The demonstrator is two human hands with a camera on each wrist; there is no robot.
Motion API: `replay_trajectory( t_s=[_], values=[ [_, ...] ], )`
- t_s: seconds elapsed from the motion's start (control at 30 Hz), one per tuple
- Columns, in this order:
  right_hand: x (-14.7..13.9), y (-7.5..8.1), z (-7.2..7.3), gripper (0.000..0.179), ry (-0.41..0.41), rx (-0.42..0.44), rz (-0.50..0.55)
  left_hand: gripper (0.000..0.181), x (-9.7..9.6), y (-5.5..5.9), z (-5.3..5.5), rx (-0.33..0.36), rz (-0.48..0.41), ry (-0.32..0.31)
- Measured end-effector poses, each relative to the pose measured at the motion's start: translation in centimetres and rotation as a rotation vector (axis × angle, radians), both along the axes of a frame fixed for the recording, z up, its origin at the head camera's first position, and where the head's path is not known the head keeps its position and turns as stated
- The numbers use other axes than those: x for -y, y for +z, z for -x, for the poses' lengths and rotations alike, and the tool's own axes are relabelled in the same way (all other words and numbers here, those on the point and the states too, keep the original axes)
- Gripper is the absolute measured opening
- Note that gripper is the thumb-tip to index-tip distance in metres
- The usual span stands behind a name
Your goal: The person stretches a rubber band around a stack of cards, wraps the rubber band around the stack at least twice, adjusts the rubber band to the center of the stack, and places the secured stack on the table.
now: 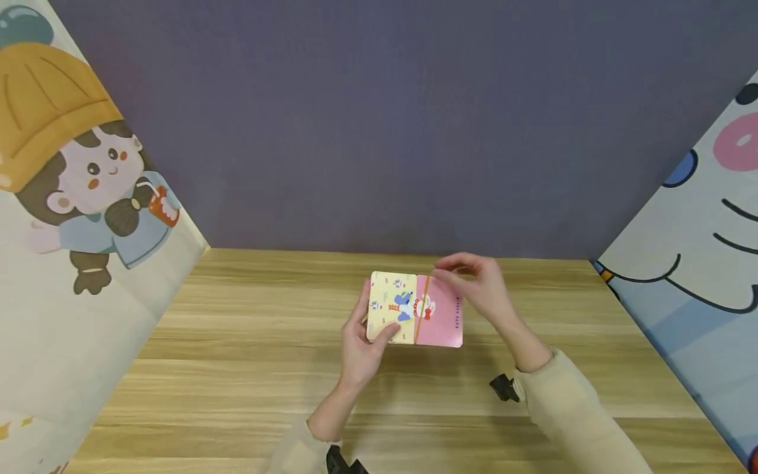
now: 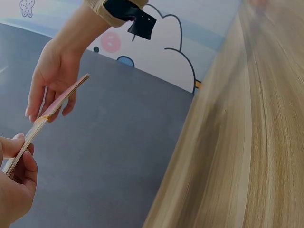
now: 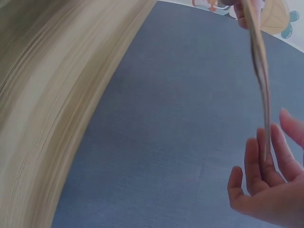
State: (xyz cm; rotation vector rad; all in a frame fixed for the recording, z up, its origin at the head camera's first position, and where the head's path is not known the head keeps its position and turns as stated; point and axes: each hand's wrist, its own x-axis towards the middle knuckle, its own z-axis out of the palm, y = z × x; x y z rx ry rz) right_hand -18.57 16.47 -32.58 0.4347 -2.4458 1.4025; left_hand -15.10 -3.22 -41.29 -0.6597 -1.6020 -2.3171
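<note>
My left hand holds a small thin notebook above the table, thumb on its front and fingers behind. The cover is yellow with a blue cartoon dog on the left and pink with a white rabbit on the right. A narrow orange elastic band runs across it near the middle. At the top edge, close to the band, is my right hand, its fingers loosely bent. In the right wrist view, its thumb stands apart from the notebook, whose edge overlaps the fingers. The left wrist view shows the notebook edge-on.
The wooden table stretches beneath both hands. A dark grey-blue panel rises behind it. Cartoon-printed panels stand on the left and right. Black camera mounts sit at the cuffs.
</note>
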Motion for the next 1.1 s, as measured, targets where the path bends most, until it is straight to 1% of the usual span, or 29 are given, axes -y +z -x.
replay_trajectory(
  t_s=[0.13, 0.27, 0.37, 0.47, 0.7, 0.87, 0.93, 1.0, 1.1],
  values=[
    [0.1, 0.0, 0.2, 0.016, 0.033, 0.036, -0.038, 0.078, 0.0, 0.1, -0.1, 0.012, -0.010, -0.006],
    [0.2, 0.1, 0.3, 0.018, 0.067, 0.089, -0.039, 0.077, 0.1, 0.1, -0.2, 0.006, -0.009, -0.004],
    [0.2, 0.1, 0.4, 0.019, 0.076, 0.127, -0.034, 0.077, 0.1, 0.1, -0.2, 0.004, -0.010, -0.002],
    [0.3, 0.1, 0.3, 0.019, 0.074, 0.146, -0.035, 0.077, 0.2, 0.1, -0.2, 0.005, -0.014, -0.003],
    [0.5, 0.1, 0.4, 0.016, 0.083, 0.133, -0.036, 0.078, 0.2, 0.2, -0.2, 0.003, -0.014, -0.010],
    [0.7, 0.0, 0.4, 0.015, 0.102, 0.110, -0.026, 0.077, 0.2, 0.2, -0.3, 0.019, -0.017, -0.030],
    [0.8, -0.1, 0.4, 0.015, 0.120, 0.117, -0.019, 0.077, 0.1, 0.2, -0.4, 0.016, -0.011, -0.045],
    [1.1, -0.1, 0.4, 0.015, 0.142, 0.119, -0.011, 0.077, 0.1, 0.2, -0.5, 0.007, -0.005, -0.046],
    [1.4, -0.1, 0.4, 0.016, 0.187, 0.103, 0.004, 0.076, 0.1, 0.2, -0.5, -0.021, 0.002, -0.028]
  ],
)
